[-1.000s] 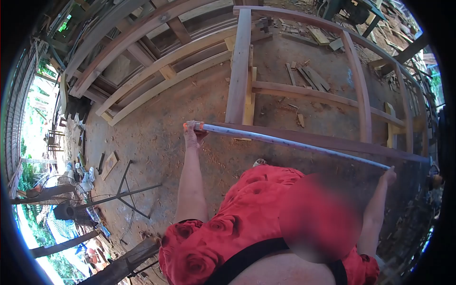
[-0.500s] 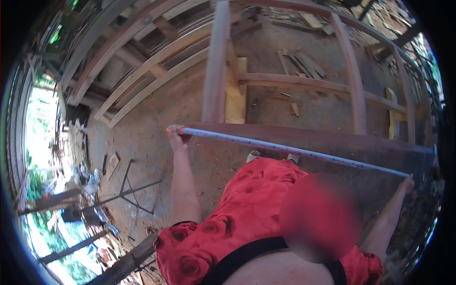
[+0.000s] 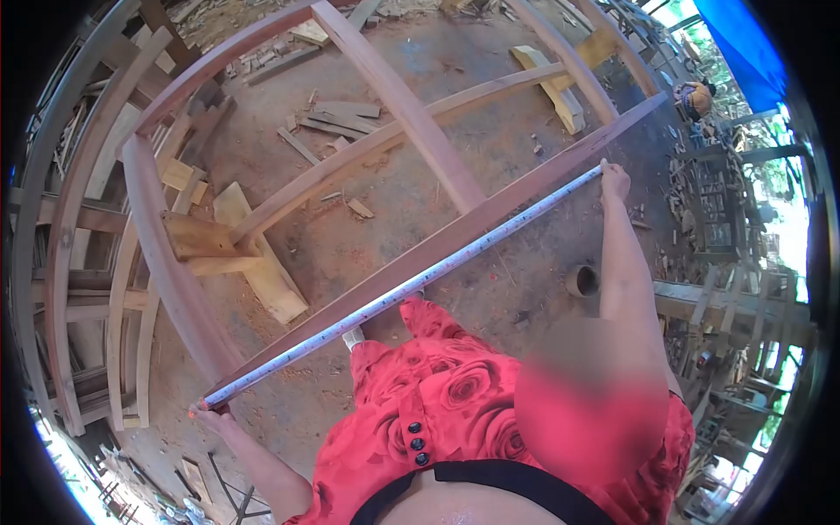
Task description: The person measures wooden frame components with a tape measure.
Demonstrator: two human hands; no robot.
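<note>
A long pale-blue measuring tape [image 3: 420, 289] with dark marks is stretched taut along the near rail of a reddish wooden frame [image 3: 411, 249]. My left hand [image 3: 217, 420] is closed on the tape's end at the frame's near left corner, where a bit of orange shows. My right hand [image 3: 616, 182] pinches the tape farther along, just outside the same rail. Between my hands, the tape runs straight beside the rail's near edge. A blurred patch covers part of my clothing and right upper arm.
Yellowish wooden blocks [image 3: 262, 276] support the frame off the dirt floor. Loose offcuts [image 3: 341, 118] lie beneath it. Long timbers [image 3: 57, 227] are stacked at left. A round container [image 3: 582, 281] stands at right. Another person [image 3: 697, 99] is at far right, below a blue tarp [image 3: 744, 48].
The view has turned, so the frame and tape now slant from lower left to upper right. The tape stays in both hands, now lying closer along the near rail.
</note>
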